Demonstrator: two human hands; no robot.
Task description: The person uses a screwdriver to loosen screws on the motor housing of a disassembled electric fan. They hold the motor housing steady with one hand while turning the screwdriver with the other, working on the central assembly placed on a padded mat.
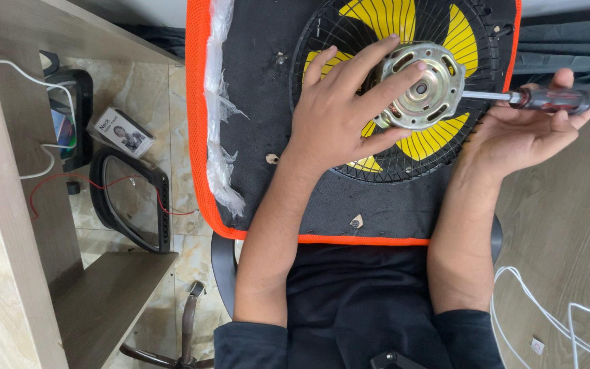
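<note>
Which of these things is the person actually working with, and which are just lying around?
In use:
- round silver metal fan motor, under the left hand
- dark-red-handled screwdriver, in the right hand
- black wire fan grille with yellow blades

Lying about:
- small printed box
- black oval frame
- white cables
- red wire

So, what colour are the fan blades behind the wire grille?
Yellow fan blades, seen through the black wire grille; head view.

One fan motor (419, 87), one screwdriver (534, 98), one wire fan guard (339, 147), one small printed box (124, 132), two hands.
</note>
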